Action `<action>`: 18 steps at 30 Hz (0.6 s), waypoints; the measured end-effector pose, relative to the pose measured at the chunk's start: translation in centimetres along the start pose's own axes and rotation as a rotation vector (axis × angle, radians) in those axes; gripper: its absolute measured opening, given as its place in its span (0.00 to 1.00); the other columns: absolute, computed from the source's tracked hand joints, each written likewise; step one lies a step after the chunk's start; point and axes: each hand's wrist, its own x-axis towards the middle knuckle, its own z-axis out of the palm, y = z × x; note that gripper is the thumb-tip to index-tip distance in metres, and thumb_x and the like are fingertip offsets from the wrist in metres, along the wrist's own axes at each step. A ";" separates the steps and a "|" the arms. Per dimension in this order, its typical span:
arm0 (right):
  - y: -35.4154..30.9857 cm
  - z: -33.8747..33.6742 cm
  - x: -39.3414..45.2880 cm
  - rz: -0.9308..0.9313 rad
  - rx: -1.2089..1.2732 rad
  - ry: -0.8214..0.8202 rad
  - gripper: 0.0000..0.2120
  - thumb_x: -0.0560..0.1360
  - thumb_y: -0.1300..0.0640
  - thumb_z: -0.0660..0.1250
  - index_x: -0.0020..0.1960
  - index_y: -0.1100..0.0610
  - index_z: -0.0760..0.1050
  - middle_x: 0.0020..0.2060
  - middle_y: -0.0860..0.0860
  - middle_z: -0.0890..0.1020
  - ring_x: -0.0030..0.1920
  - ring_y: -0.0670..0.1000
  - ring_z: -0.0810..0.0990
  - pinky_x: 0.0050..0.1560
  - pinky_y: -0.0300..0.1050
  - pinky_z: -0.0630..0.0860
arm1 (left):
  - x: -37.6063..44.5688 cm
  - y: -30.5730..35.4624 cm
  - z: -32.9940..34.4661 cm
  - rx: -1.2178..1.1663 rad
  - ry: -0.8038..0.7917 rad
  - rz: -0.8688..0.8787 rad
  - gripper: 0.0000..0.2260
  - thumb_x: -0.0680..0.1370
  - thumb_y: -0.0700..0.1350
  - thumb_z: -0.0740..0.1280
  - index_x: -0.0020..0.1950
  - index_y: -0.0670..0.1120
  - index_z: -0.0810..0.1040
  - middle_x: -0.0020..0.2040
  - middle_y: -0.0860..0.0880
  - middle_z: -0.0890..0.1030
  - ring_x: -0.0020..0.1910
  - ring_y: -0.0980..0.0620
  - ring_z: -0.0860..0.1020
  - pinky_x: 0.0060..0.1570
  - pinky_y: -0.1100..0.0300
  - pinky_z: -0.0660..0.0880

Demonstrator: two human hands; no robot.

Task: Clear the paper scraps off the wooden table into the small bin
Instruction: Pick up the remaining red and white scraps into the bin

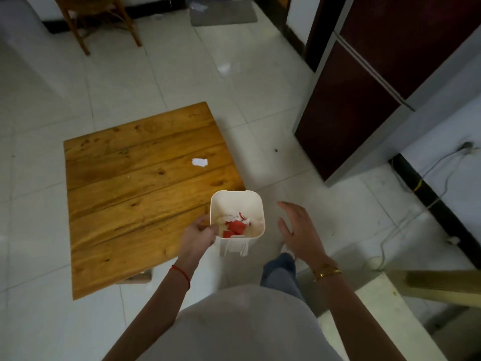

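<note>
A small white bin [253, 204] hangs by the near right corner of the low wooden table [135, 194]. My left hand [199, 237] grips its left rim. Red and white paper scraps [235, 225] lie in its bottom. One white paper scrap [200, 162] rests on the table toward the far right side. A tiny white speck [128, 176] sits near the table's middle. To the right of the bin, my right hand [299, 227] hovers open, fingers spread, touching nothing.
White tiled floor [260, 121] surrounds the table. A dark red cabinet [364, 95] stands at the right, a wooden chair [96, 19] at the far left, a grey mat [223, 13] at the back. A cable [406, 217] runs along the right wall. Another scrap [224, 67] lies on the floor.
</note>
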 end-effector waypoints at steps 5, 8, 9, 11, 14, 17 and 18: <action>5.4 -7.0 6.5 -0.082 -0.020 -0.056 0.22 0.79 0.52 0.58 0.69 0.58 0.70 0.65 0.55 0.76 0.66 0.54 0.72 0.68 0.51 0.68 | 1.4 4.5 8.1 -0.133 0.054 -0.051 0.23 0.70 0.40 0.68 0.66 0.46 0.75 0.50 0.44 0.83 0.49 0.42 0.82 0.50 0.43 0.81; 8.4 -10.5 10.4 -0.155 -0.048 -0.097 0.19 0.80 0.53 0.60 0.69 0.56 0.70 0.65 0.53 0.75 0.66 0.52 0.71 0.68 0.51 0.68 | 2.8 6.4 12.6 -0.198 0.094 -0.080 0.26 0.65 0.44 0.69 0.64 0.46 0.77 0.51 0.44 0.84 0.50 0.42 0.82 0.51 0.43 0.81; 9.4 -11.5 11.6 -0.171 -0.052 -0.108 0.19 0.80 0.53 0.60 0.70 0.56 0.70 0.66 0.52 0.75 0.67 0.52 0.70 0.68 0.51 0.68 | 3.3 7.0 13.9 -0.212 0.111 -0.087 0.27 0.63 0.46 0.69 0.63 0.47 0.77 0.51 0.44 0.84 0.50 0.41 0.82 0.52 0.43 0.80; 11.0 -13.2 13.8 -0.194 -0.046 -0.115 0.19 0.80 0.53 0.59 0.70 0.56 0.70 0.66 0.53 0.75 0.67 0.52 0.71 0.68 0.51 0.68 | 3.9 8.3 16.3 -0.217 0.123 -0.093 0.28 0.61 0.48 0.68 0.62 0.49 0.78 0.52 0.44 0.84 0.50 0.41 0.82 0.53 0.43 0.80; 12.6 -15.2 16.6 -0.208 -0.019 -0.124 0.19 0.80 0.54 0.60 0.70 0.56 0.70 0.66 0.53 0.74 0.67 0.52 0.71 0.69 0.46 0.66 | 3.8 11.0 18.7 -0.230 0.147 -0.092 0.23 0.67 0.45 0.68 0.62 0.48 0.78 0.53 0.43 0.83 0.51 0.41 0.82 0.53 0.45 0.80; 13.7 -16.3 19.2 -0.247 -0.003 -0.130 0.18 0.80 0.55 0.61 0.69 0.57 0.71 0.65 0.54 0.75 0.66 0.53 0.71 0.68 0.45 0.66 | 4.2 13.4 20.1 -0.267 0.186 -0.098 0.20 0.72 0.40 0.67 0.64 0.46 0.77 0.54 0.42 0.82 0.52 0.41 0.81 0.52 0.46 0.81; 14.0 -16.5 20.0 -0.259 0.005 -0.137 0.18 0.79 0.56 0.61 0.69 0.57 0.71 0.65 0.54 0.75 0.66 0.53 0.72 0.68 0.44 0.66 | 4.6 14.0 20.5 -0.278 0.196 -0.098 0.20 0.72 0.40 0.67 0.64 0.46 0.76 0.55 0.41 0.82 0.53 0.40 0.81 0.51 0.46 0.81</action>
